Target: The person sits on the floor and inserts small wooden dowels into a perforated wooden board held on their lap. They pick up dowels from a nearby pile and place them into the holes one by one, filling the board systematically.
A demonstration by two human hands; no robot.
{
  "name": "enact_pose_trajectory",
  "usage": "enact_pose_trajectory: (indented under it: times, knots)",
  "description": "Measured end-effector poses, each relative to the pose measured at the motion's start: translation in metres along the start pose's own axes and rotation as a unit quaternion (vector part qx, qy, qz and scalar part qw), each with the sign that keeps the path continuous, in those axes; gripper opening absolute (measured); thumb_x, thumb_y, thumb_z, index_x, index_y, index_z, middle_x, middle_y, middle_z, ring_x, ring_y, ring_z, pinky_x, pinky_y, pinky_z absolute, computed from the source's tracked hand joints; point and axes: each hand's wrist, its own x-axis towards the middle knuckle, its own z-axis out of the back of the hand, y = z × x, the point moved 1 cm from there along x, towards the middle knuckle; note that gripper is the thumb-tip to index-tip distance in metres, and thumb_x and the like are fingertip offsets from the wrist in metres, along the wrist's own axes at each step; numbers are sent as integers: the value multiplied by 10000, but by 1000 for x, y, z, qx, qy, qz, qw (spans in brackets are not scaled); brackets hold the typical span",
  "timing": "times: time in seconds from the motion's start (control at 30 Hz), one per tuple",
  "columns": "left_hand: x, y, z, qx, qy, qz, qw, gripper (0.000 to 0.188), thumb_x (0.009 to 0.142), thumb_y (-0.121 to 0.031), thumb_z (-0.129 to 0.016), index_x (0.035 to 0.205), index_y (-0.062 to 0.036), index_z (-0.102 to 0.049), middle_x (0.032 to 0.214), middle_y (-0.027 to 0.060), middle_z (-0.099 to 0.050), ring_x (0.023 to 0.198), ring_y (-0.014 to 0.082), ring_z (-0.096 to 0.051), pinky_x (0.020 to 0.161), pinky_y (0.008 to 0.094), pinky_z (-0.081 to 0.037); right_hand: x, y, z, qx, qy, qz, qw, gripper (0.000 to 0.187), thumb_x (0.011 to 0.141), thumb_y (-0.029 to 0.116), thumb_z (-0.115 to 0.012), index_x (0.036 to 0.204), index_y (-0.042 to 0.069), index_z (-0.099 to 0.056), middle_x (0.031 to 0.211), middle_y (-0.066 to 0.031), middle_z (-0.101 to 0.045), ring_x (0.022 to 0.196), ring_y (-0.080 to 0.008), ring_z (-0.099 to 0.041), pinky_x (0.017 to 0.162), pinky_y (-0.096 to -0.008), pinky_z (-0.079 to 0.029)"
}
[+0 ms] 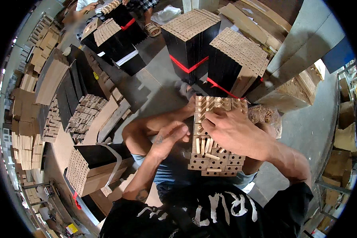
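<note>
Cylindrical wooden dowels (212, 157) lie loose across rectangular, round-holed board ends (197, 162).

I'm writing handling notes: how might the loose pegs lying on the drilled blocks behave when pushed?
The loose pegs would probably roll sideways, being slim and rounded. They look stiff, lying straight, and likely light, being thin, pale, wood-like pieces.

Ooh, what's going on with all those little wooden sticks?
A person's right hand reaches over a block with rows of holes; whether it grips a stick is hidden. Some sticks stand in holes, while loose sticks lie on top. The left hand is beside the block.
</note>
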Motion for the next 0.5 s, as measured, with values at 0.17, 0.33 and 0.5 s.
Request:
enact_pose_trajectory:
  times: [0.17, 0.33, 0.5]
  knots:
    - [-1, -15, -13, 25, -58, -38, 997, 411, 1027, -334, -610, 1270, -7, -553, 1174, 71, -603, 1101, 172, -569, 972, 334, -465, 10, 3, -2, 40, -22, 48, 998, 202, 792, 95, -645, 950, -31, -641, 950, -141, -656, 780, -259, -692, 638, -371, -574]
    - [21, -25, -34, 39, 46, -134, 989, 782, 1010, -447, -578, 1565, -5, -250, 1583, 177, -331, 1470, 278, -305, 1209, 408, -233, 3, -7, -13, 121, -58, -6, 991, 159, 821, 99, -674, 787, -51, -633, 764, -203, -667, 749, -333, -706, 641, -422, -565]
    - [37, -30, -51, 70, 74, -154, 983, 1076, 887, -499, -736, 1604, -16, -96, 1596, 194, -285, 1472, 302, -296, 1204, 405, -246, -24, -22, -17, 341, -269, -212, 876, 180, 860, 129, -732, 842, -12, -620, 756, -152, -644, 692, -312, -661, 620, -406, -513]
